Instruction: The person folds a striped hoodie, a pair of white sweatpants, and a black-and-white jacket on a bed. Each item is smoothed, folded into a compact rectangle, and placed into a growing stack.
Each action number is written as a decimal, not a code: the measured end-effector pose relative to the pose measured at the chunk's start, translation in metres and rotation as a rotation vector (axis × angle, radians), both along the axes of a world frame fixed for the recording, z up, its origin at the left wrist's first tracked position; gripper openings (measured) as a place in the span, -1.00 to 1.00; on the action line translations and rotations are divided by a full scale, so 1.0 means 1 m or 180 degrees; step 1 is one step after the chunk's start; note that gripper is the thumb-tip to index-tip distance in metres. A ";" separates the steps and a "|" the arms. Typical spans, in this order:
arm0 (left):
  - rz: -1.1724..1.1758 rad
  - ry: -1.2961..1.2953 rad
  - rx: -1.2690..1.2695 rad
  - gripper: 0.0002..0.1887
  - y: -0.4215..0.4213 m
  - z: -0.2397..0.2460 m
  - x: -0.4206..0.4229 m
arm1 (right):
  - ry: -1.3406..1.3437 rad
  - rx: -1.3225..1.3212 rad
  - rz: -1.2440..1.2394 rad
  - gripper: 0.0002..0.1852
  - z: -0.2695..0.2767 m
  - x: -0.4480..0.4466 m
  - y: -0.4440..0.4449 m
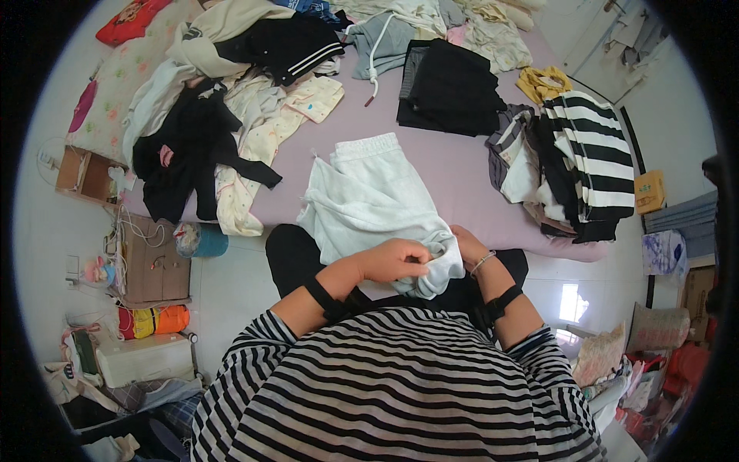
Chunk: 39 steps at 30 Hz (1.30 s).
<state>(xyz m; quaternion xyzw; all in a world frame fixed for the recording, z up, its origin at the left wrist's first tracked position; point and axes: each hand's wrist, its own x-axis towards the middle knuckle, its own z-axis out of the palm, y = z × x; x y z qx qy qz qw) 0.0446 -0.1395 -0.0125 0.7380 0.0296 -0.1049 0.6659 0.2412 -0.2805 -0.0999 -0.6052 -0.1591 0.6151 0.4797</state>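
Note:
Across my lap and the bed edge lie pale grey-green pants, with the elastic waistband pointing away from me. The leg end nearest me is bunched up. My left hand grips this bunched cloth between curled fingers and thumb. On the other side, my right hand holds the edge of the same leg end; its fingertips are partly hidden behind the cloth. A loose, thready edge shows on the pants' left side.
The mauve bedsheet carries mixed clothes at left and folded black garments at the back. A stack topped by a black-and-white striped garment stands at right. A blue bin sits beside the bed at left.

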 end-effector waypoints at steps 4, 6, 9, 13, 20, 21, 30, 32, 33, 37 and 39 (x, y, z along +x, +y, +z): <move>0.1156 -0.0502 0.0649 -0.71 0.024 0.009 -0.012 | -0.0086 -0.0083 -0.0028 -0.67 0.013 -0.008 0.013; 0.1639 -0.1041 0.2595 -0.52 0.044 0.008 -0.018 | 0.0101 0.0106 -0.0156 -0.71 0.020 -0.011 0.016; 0.1529 -0.0346 0.3399 -0.54 0.058 -0.002 -0.037 | 0.0022 -0.0035 -0.0220 -0.77 0.031 -0.012 0.023; 0.1299 0.0296 0.3734 -0.61 0.068 -0.010 -0.054 | -0.0316 0.0094 -0.0381 -0.83 0.050 -0.013 0.032; 0.2415 -0.1366 0.3730 -0.62 0.097 0.058 -0.077 | -0.0534 0.1217 -0.1201 -0.83 0.138 0.021 0.065; 0.2705 -0.1635 0.3881 -0.61 0.102 0.070 -0.077 | -0.0490 0.1499 -0.1390 -0.84 0.152 0.028 0.072; 0.3978 -0.1950 0.4666 -0.63 0.134 0.107 -0.108 | -0.0611 0.2470 -0.2281 -0.81 0.158 0.062 0.032; 0.3769 -0.1646 0.4848 -0.64 0.143 0.087 -0.117 | -0.0988 0.1263 -0.1690 -0.85 0.123 0.055 0.006; 0.3695 -0.1348 0.4883 -0.65 0.147 0.073 -0.123 | -0.1196 0.0682 -0.1296 -0.86 0.104 0.054 -0.003; 0.3217 -0.0275 0.4286 -0.68 0.151 0.014 -0.144 | -0.1384 0.0051 -0.1003 -0.77 0.049 0.065 -0.032; 0.3095 -0.0108 0.3872 -0.68 0.143 -0.009 -0.150 | -0.1300 -0.0027 -0.1360 -0.71 0.037 0.078 -0.033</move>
